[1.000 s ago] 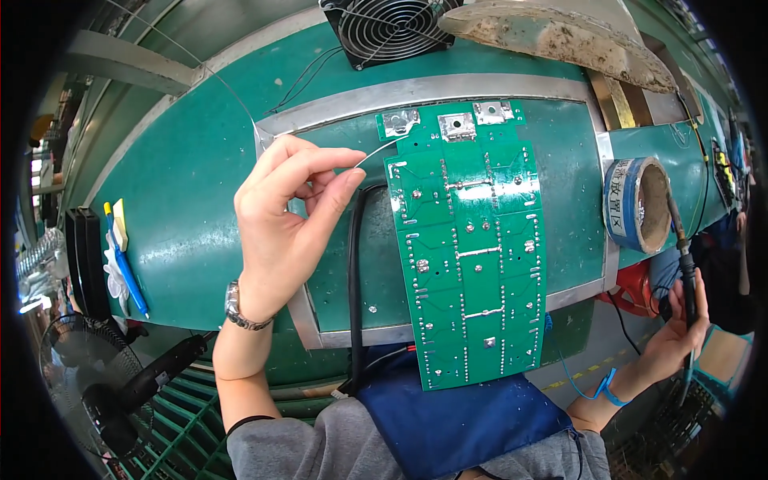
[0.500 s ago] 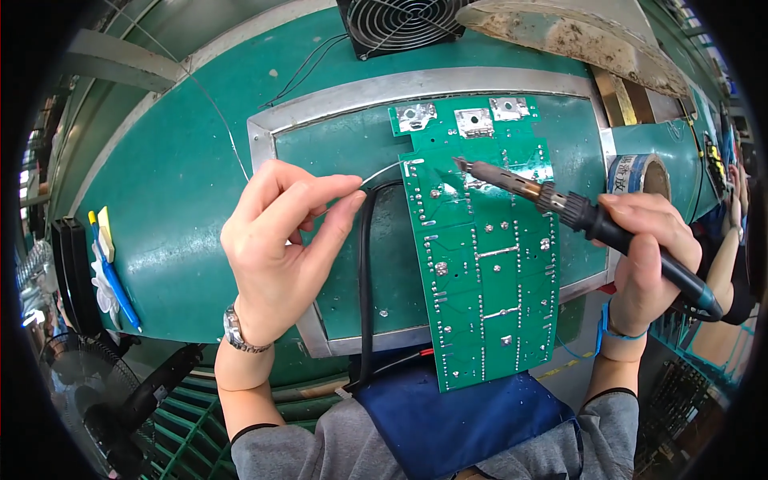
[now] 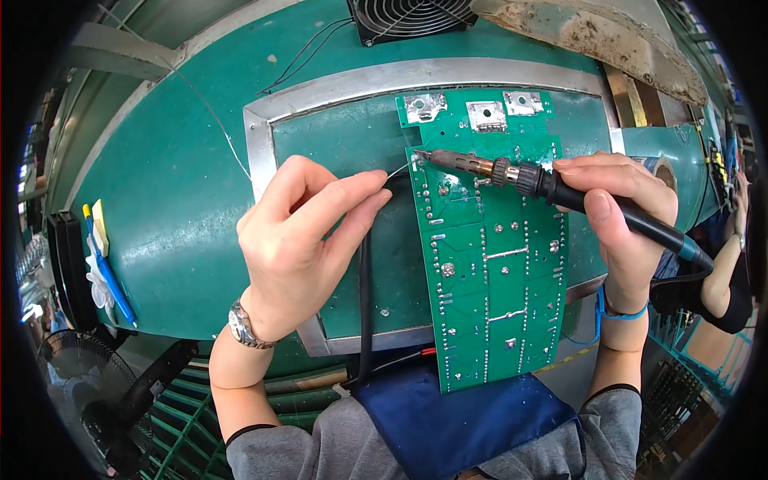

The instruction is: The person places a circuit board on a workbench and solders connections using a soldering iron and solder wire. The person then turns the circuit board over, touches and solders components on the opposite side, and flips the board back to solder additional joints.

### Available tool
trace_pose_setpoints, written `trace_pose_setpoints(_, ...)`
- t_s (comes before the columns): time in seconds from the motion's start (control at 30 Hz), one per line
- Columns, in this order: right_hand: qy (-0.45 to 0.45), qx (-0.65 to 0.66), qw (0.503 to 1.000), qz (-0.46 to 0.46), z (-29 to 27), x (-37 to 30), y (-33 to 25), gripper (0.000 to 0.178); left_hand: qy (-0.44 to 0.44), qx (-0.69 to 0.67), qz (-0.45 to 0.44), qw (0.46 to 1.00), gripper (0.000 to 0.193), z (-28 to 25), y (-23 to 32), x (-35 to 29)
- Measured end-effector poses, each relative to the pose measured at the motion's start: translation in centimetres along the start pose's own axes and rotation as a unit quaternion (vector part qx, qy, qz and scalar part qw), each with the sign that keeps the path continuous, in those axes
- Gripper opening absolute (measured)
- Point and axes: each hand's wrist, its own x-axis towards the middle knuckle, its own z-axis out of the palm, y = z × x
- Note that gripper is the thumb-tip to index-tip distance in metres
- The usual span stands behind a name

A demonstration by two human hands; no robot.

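A long green circuit board lies solder side up, its near end over my lap. Three silvery metal pads sit along its far edge. My right hand grips the black handle of a soldering iron, whose tip is at the board's upper left corner. Between thumb and fingertips my left hand pinches a thin solder wire, which runs to the same spot beside the iron's tip. From the far left, the wire trails in toward my left hand. Whether the wire touches the tip I cannot tell.
Under the board is a metal frame on the green table. A fan stands at the far edge. A tape roll is partly hidden behind my right hand. A blue pen-like tool lies left. Another person's arm shows far right.
The soldering iron has moved left and its tip has come down to the board's upper left corner. My left hand has shifted right with the solder wire.
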Motion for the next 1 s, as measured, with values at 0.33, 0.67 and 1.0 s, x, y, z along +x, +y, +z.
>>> trace_pose_setpoints(0.33,-0.017,-0.01,1.0,-0.007,0.0,-0.3,-1.0,0.015,0.036,0.028,0.024,0.999,0.026,0.0,-0.2,-0.2)
trace_pose_setpoints(0.67,0.028,-0.008,0.999,-0.014,-0.7,-2.2,-1.0,0.02,0.007,-0.003,0.015,1.0,0.022,-0.8,1.2,-0.6)
trace_pose_setpoints(1.0,0.03,0.0,0.999,-0.021,-0.5,-2.1,-0.6,0.018,-0.009,0.001,0.013,1.0,0.024,-0.6,1.2,-0.6)
